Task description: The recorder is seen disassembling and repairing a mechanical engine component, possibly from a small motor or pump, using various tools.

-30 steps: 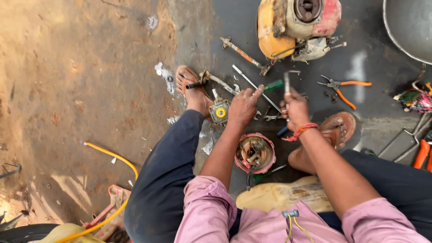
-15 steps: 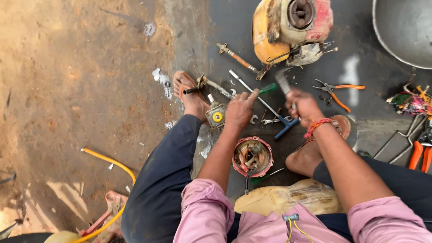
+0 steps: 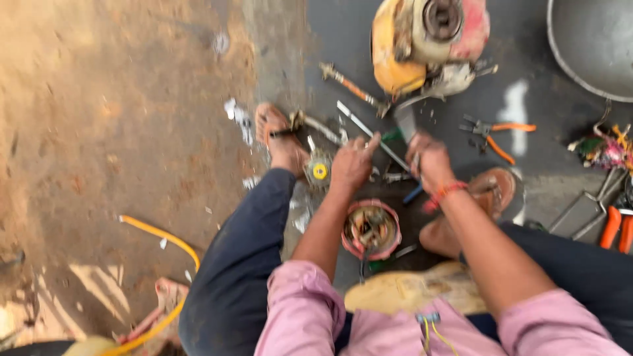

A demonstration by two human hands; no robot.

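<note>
My right hand (image 3: pixel 430 160), with a red thread at the wrist, grips a flat grey metal tool (image 3: pixel 405 122) that sticks up past the fingers. My left hand (image 3: pixel 351 166) hovers beside it over a scatter of hand tools, index finger stretched toward a long metal rod (image 3: pixel 369 135); nothing shows in its grip. Just below both hands a round motor stator (image 3: pixel 370 229) with copper windings sits on the ground between my legs. The picture is blurred by motion.
A yellow and red engine (image 3: pixel 428 39) lies ahead, with a screwdriver (image 3: pixel 353 89) to its left and orange-handled pliers (image 3: pixel 496 135) to its right. A large metal bowl (image 3: pixel 590 46) fills the top right. A small yellow-centred round part (image 3: pixel 320 171) lies by my sandalled foot (image 3: pixel 280 138). A yellow hose (image 3: pixel 165 240) curves over dirt.
The view has drifted, so everything sits a little lower in the frame. My right hand has tilted the grey tool and drawn slightly toward me. My left hand stays over the tools.
</note>
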